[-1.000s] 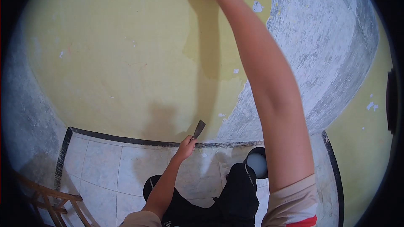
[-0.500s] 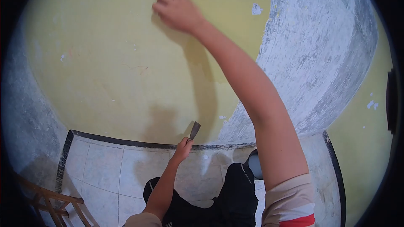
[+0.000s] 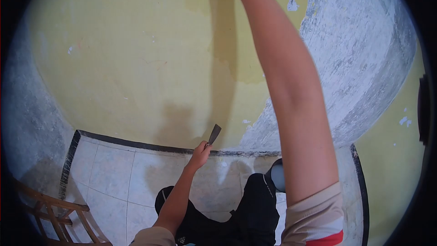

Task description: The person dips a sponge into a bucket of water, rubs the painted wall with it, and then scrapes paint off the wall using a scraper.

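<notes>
My left hand (image 3: pixel 200 155) is closed around the handle of a putty knife (image 3: pixel 215 134), whose dark, flat blade points up and to the right. It is held low, in front of the foot of a yellow painted wall (image 3: pixel 123 64). My right arm reaches up across the wall, and its hand lies beyond the top edge of the view, so its fingers are hidden. Right of the arm is a broad stripped patch (image 3: pixel 350 54) of grey-white wall with a ragged paint edge. A darker yellow area borders that edge.
A wooden chair or rack (image 3: pixel 59 214) stands at the lower left. A grey-blue bucket-like container (image 3: pixel 277 175) is by my right knee, partly behind my arm. Pale floor tiles (image 3: pixel 109 168) meet a black skirting strip (image 3: pixel 132 143) along the wall.
My right hand has moved up the wall and out of the top of the view. My left hand with the putty knife has shifted slightly up and right. The view has tilted slightly.
</notes>
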Available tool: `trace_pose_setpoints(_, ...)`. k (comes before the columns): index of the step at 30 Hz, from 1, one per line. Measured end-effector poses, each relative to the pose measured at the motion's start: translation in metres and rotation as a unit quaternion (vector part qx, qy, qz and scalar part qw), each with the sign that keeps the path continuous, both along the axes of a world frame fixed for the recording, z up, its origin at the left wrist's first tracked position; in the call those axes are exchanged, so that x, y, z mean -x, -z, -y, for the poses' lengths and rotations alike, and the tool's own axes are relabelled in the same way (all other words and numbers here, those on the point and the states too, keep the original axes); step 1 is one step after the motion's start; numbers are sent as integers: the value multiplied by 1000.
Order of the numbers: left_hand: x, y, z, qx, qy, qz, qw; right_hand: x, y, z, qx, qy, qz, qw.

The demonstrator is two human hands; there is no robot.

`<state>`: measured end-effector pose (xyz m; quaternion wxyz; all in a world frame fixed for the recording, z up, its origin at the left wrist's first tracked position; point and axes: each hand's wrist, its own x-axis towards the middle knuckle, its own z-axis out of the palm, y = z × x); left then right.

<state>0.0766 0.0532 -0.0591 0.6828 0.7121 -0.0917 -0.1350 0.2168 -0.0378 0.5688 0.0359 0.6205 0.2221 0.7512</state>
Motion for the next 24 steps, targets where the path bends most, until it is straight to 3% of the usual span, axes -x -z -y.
trace_pose_setpoints(3,-6,1,1,-12,26,4,1000,0,77,-8,105,-27,-77,991)
trace_pose_setpoints(5,-4,2,5,-22,50,8,998,0,151,-3,154,32,-101,982)
trace_pose_setpoints(10,1,-5,6,-58,67,16,996,31,316,42,273,21,-213,938)
trace_pose_setpoints(13,2,-4,6,-75,76,40,993,23,305,58,280,3,-182,943)
trace_pose_setpoints(14,1,-3,5,-81,76,53,992,22,280,56,247,51,-185,950)
trace_pose_setpoints(16,1,-5,5,-92,75,57,991,8,207,46,122,85,-165,975)
trace_pose_setpoints(18,1,-8,6,-106,76,58,990,0,122,36,44,33,10,998)
trace_pose_setpoints(20,1,-8,8,-123,68,90,986,14,59,24,32,-11,-26,999)
trace_pose_setpoints(24,6,-7,13,-118,86,82,986,8,57,23,31,-19,-33,999)
